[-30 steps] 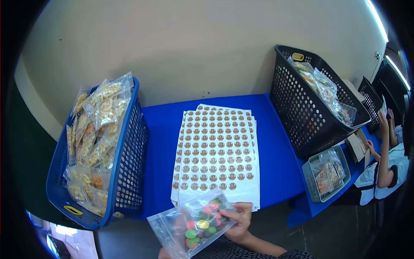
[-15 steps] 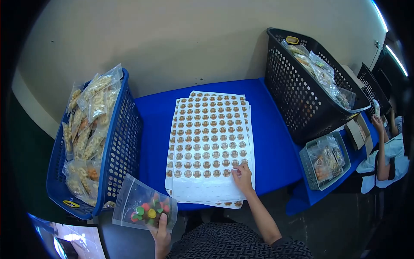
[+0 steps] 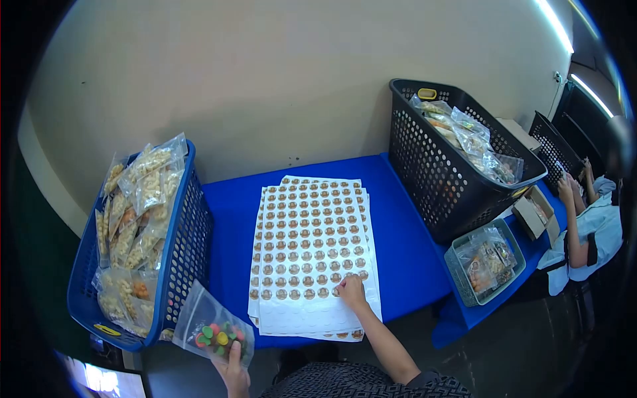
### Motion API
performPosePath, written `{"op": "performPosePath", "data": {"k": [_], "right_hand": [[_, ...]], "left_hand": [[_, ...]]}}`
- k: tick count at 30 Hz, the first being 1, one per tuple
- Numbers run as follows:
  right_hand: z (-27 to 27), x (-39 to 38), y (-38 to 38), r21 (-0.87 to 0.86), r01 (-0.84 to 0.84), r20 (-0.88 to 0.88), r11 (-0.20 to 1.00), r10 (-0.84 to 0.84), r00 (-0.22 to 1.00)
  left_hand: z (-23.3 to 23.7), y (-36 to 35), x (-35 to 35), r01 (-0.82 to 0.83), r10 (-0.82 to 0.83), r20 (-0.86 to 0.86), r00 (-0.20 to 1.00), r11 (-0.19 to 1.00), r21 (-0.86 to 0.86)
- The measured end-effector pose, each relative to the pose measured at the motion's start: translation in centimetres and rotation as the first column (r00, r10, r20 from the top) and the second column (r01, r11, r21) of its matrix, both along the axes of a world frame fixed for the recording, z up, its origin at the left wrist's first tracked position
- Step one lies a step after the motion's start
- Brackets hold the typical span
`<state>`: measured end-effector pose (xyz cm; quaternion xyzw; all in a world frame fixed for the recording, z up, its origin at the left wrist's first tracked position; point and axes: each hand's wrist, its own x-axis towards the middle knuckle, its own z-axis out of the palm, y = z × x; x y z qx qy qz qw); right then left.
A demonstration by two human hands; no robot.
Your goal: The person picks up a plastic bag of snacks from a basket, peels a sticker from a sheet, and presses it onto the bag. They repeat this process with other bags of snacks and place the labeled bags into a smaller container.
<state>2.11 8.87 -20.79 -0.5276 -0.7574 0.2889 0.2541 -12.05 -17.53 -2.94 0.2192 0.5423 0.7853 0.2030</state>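
Note:
A clear zip bag (image 3: 199, 312) with red, green and yellow pieces in it hangs tilted from my left hand (image 3: 232, 371), whose thumb presses on its front. The bag is close to the blue basket's lower right corner. White sheets of round brown stickers (image 3: 312, 225) lie stacked on the blue-covered table (image 3: 411, 265). My right hand (image 3: 352, 292) is over the lower right of the top sheet. Its fingers are pinched together at a round sticker (image 3: 336, 292) near the end of the lowest row; the fingertips partly hide it.
At the left, a blue basket (image 3: 179, 245) holds several bags of pale snacks. A black basket (image 3: 424, 172) of filled bags stands at the right, with a grey-green tray (image 3: 458, 272) of bags and a cardboard box (image 3: 531, 215) nearby. Another person (image 3: 590, 225) works at far right.
The camera view has tilted up and shifted, so the table appears lower. My right hand has moved left along the bottom sticker row to the sticker there. My left hand still holds the bag.

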Motion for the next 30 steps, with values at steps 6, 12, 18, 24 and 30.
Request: {"op": "performPosePath", "data": {"k": [6,12,18,24,30], "right_hand": [[-0.9,-1.1,0.8,-0.131,0.123,0.143,0.984,-0.105,0.984],[1.1,-1.1,-0.7,-0.031,0.028,0.263,0.999,-0.019,0.965],[2.6,0.3,-3.9,-0.182,-0.085,-0.512,0.980,-0.020,0.859],[14.1,1.4,-10.2,-0.144,0.067,-0.733,0.987,-0.152,0.663],[18.1,4.4,-16.3,-0.091,0.231,-0.857,0.969,-0.194,0.477]], "left_hand": [[0.4,1.3,-0.3,0.196,-0.197,0.030,0.980,0.980,0.035],[2.2,1.0,-1.8,0.263,-0.263,0.051,0.963,0.965,0.010],[2.3,0.8,-3.9,0.529,-0.520,0.195,0.832,0.849,0.006],[3.6,2.6,-5.0,0.821,-0.801,0.204,0.563,0.570,-0.029],[5.6,4.6,-2.6,0.986,-0.965,0.225,0.137,0.155,0.063]]}}
